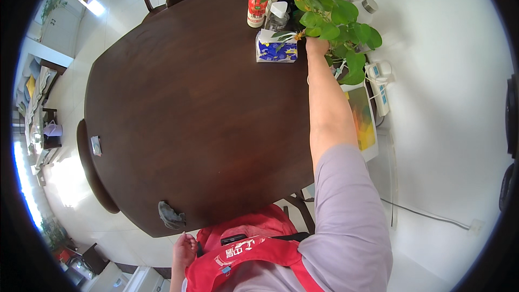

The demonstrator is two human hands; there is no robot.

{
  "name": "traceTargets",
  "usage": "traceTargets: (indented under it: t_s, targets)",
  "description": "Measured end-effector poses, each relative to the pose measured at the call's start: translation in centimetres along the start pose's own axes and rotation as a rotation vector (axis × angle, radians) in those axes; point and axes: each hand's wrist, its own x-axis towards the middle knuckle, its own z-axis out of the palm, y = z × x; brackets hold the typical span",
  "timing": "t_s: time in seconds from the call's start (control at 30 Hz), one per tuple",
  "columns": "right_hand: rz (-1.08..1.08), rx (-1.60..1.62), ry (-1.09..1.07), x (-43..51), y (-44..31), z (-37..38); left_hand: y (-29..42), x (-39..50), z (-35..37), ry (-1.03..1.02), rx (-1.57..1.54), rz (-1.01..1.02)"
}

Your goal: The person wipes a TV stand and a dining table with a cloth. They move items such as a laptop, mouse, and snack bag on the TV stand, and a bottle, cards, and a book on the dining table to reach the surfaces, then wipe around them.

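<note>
My right arm stretches along the table's right side, and my right hand (317, 46) reaches in among the green leaves of a plant (344, 12). Leaves and orange blossoms cover its fingers, so what it holds or touches is hidden. Just left of it is a blue and white pack of tissues (277, 50), one tissue sticking up. My left hand (185, 247) hangs low by the near table edge, fingers loosely curled, with nothing seen in it. Close above it, a crumpled dark grey cloth (171, 215) lies on the dark wooden table (194, 109).
Behind the tissues stand a red-labelled bottle (256, 8) and a clear bottle with a white cap (278, 17). A power strip (378, 89) with cables lies along the wall. A small packet (96, 146) rests at the left edge. Chairs (95, 170) surround the table.
</note>
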Motion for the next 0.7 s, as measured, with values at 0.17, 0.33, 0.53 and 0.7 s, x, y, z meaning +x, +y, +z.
traceTargets:
  t_s: [0.17,0.33,0.53,0.7]
  targets:
    - [0.135,0.396,0.026,-5.2,-2.0,-1.7,0.0,0.2,0.9,-0.033,0.031,-0.023]
    - [-0.253,-0.154,-0.075,-14.1,-1.3,-8.1,0.5,0.2,1.6,-0.076,0.021,0.008]
    - [-0.193,-0.447,0.016,-9.2,5.0,-11.1,0.8,0.5,0.8,0.005,0.006,-0.015]
    - [0.007,-0.655,-0.222,-5.3,5.8,-9.0,0.5,0.9,0.5,-0.002,0.055,-0.032]
